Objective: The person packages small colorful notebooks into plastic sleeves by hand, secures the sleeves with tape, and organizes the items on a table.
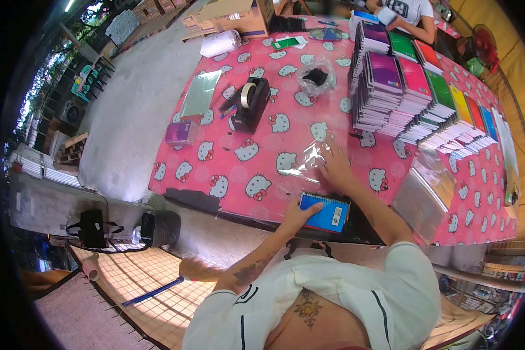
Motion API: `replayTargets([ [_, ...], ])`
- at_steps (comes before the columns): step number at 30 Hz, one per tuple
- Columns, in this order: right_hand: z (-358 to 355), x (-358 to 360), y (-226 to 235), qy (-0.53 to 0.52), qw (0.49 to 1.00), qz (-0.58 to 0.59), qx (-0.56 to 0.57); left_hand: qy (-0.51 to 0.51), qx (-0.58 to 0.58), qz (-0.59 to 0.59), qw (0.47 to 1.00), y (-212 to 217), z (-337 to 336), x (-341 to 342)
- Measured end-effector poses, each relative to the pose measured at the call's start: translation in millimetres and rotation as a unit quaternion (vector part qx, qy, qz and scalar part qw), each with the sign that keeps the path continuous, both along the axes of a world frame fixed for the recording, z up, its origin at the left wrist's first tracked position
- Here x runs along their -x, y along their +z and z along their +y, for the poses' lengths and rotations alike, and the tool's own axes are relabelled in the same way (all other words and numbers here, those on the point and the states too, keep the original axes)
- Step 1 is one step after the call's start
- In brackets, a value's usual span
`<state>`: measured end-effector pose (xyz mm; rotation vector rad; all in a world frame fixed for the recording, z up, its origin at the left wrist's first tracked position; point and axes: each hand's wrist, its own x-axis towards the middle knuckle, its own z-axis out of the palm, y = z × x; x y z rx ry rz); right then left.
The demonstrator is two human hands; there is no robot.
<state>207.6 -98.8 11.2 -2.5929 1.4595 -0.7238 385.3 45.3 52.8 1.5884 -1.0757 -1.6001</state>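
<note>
A small stack of blue spiral notepads is in my left hand at the table's near edge, with the thumb over the top cover. Just beyond it, my right hand has its fingers on a clear plastic bag, which lies crinkled and shiny on the table. The thumb is at the bag's edge, and part of the bag is hidden by the hand. To the right of my right forearm lies a pile of flat clear plastic sleeves.
Tall stacks of coloured spiral notebooks stand at the right. A black tape dispenser, a purple pack of notepads and a pale sheet lie on the left. A crumpled plastic bag sits farther back. Another person is at the far right.
</note>
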Motion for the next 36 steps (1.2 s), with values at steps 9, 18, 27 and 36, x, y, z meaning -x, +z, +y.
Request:
replayTargets([
  [9,55,48,27,0.032,0.933,0.137,-0.332,0.091,0.005,0.189,0.978,6,-6,-68],
  [18,56,56,23,0.163,0.953,0.083,-0.243,0.263,0.1,0.335,0.899,37,-68,-87],
  [27,86,60,1,-0.086,0.979,-0.091,-0.163,0.104,0.012,0.154,0.983,12,-89,-18],
  [36,101,76,7,-0.095,0.981,0.018,-0.168,-0.024,0.072,-0.244,0.967,-22,-110,4],
])
